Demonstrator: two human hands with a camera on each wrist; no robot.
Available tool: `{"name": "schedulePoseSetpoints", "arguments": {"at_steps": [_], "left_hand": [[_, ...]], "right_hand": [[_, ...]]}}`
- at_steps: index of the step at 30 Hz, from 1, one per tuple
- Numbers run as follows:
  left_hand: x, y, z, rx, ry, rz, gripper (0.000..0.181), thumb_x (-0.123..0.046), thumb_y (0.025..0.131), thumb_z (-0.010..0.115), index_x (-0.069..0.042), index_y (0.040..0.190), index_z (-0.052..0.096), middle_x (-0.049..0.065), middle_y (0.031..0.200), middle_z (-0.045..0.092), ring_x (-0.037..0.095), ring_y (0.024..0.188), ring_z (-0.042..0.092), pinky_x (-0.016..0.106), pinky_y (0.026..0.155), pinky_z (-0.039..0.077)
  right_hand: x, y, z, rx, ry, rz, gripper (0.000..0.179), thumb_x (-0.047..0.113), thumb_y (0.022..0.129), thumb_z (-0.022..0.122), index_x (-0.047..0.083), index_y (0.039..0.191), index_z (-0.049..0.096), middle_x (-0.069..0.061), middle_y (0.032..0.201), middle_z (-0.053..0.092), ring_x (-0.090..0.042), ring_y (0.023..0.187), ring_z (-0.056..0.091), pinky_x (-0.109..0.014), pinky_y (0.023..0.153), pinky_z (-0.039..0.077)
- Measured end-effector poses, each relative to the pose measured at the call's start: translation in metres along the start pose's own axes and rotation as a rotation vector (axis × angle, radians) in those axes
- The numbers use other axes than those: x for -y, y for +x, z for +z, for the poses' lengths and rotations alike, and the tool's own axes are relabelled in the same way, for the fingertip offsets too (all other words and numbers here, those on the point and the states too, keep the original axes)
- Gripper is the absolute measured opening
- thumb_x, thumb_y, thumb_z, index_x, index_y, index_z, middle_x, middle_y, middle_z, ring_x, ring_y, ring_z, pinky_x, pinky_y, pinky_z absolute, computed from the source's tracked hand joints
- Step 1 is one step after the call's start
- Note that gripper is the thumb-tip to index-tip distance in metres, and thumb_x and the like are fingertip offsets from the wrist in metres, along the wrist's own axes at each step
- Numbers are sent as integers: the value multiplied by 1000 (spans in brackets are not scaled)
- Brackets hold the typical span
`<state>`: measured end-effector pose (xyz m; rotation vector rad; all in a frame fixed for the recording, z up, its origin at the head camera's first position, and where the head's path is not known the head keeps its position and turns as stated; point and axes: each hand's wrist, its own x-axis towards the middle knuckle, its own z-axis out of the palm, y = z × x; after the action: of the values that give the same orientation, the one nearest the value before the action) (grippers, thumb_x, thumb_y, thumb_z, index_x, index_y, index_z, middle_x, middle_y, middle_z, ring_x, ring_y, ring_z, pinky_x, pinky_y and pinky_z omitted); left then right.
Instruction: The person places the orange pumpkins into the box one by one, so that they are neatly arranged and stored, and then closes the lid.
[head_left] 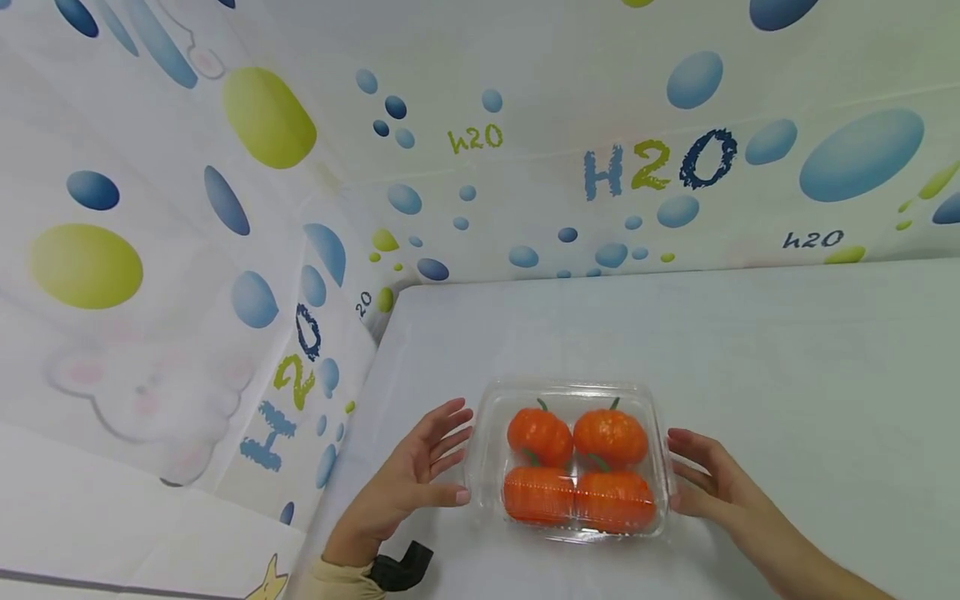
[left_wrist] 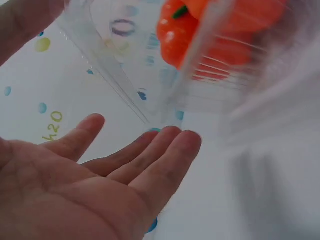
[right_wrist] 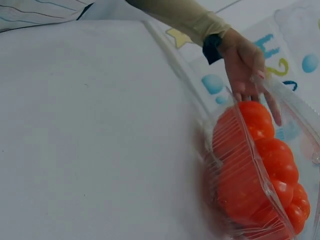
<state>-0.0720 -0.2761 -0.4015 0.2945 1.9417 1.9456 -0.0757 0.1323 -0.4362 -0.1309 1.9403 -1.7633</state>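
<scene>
A clear plastic box (head_left: 491, 408) stands on the white surface in the head view. Inside lie several glossy orange pumpkin-like fruits (head_left: 611, 437) with green stems, in two rows. My left hand (head_left: 408, 475) is at the box's left side, fingers spread and extended, thumb near its edge. In the left wrist view the palm faces up and the straight fingers are below a box corner. At the right side, my right hand (head_left: 712, 483) has its fingertips against or very near the rim. The right wrist view shows the left hand (right_wrist: 245, 62) beyond the fruits, not the right hand.
A white-covered table (head_left: 787, 358) carries the box. Behind it and on the left stand cloth walls (head_left: 547, 75) printed with blue and green drops and "H2O" lettering. A black band (head_left: 402, 567) sits at the left wrist, over a beige sleeve (head_left: 341, 581).
</scene>
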Motion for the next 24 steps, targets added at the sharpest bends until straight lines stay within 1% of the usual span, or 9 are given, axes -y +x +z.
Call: {"name": "schedulePoseSetpoints", "arguments": {"at_steps": [3, 5, 8, 10, 12, 14, 19, 21, 24], "left_hand": [[3, 0, 1, 6, 29, -95, 95, -4, 85, 78, -17, 160, 21, 14, 162, 27, 34, 145, 35, 43, 113, 34], [5, 0, 2, 14, 31, -143, 97, -5, 86, 78, -16, 161, 18, 15, 162, 29, 35, 143, 37, 43, 112, 37], [8, 0, 2, 23, 20, -194, 98, -5, 87, 78, -15, 162, 15, 18, 160, 31, 37, 139, 42, 41, 107, 43], [10, 0, 1, 28, 12, -216, 97, -5, 87, 77, -13, 162, 14, 20, 158, 33, 38, 137, 45, 40, 104, 46], [11, 0, 1, 32, 5, -232, 97, -4, 87, 77, -12, 161, 16, 21, 157, 35, 38, 134, 48, 40, 102, 47], [13, 0, 1, 35, 7, -242, 96, -4, 86, 78, -11, 161, 18, 22, 155, 38, 37, 132, 52, 39, 101, 48], [16, 0, 2, 48, 50, -248, 90, -5, 85, 80, -2, 157, 26, 22, 143, 51, 34, 120, 60, 35, 95, 52], [16, 0, 2, 51, 86, -255, 83, -7, 85, 80, 3, 153, 33, 21, 133, 59, 32, 113, 63, 32, 90, 54], [15, -2, 2, 54, 138, -288, 65, -10, 86, 79, 7, 141, 48, 16, 115, 68, 25, 99, 66, 29, 78, 55]], "right_hand": [[-4, -1, -3, 32, -44, 65, 78, 25, 98, 62, 5, 158, 16, -25, 161, 20, -45, 143, 32, -55, 103, 45], [-7, -1, -5, 63, -46, 99, 80, 26, 97, 63, 2, 157, 15, -28, 160, 21, -46, 140, 38, -59, 101, 44], [-14, -3, -11, 144, -6, 110, 80, 24, 98, 61, -5, 156, 14, -32, 158, 22, -37, 131, 51, -52, 98, 49], [-19, -3, -13, 213, 33, 80, 78, 19, 99, 59, -11, 154, 13, -34, 156, 25, -29, 124, 57, -43, 95, 52], [-24, -3, -15, 268, 61, 40, 75, 14, 99, 59, -17, 150, 13, -34, 150, 34, -23, 116, 62, -35, 90, 54], [-28, -3, -15, 295, 71, 12, 72, 11, 99, 59, -21, 147, 16, -28, 143, 44, -20, 108, 64, -33, 87, 55], [-32, -3, -13, 294, 78, -14, 60, 8, 98, 58, -23, 139, 28, -13, 123, 59, -23, 95, 66, -39, 79, 58], [-32, -3, -12, 305, 78, -7, 51, 9, 99, 57, -21, 134, 36, -12, 115, 62, -25, 92, 66, -41, 75, 59], [-30, -4, -11, 352, 84, 25, 34, 12, 101, 54, -14, 123, 49, -12, 103, 66, -26, 87, 67, -40, 72, 59]]}}
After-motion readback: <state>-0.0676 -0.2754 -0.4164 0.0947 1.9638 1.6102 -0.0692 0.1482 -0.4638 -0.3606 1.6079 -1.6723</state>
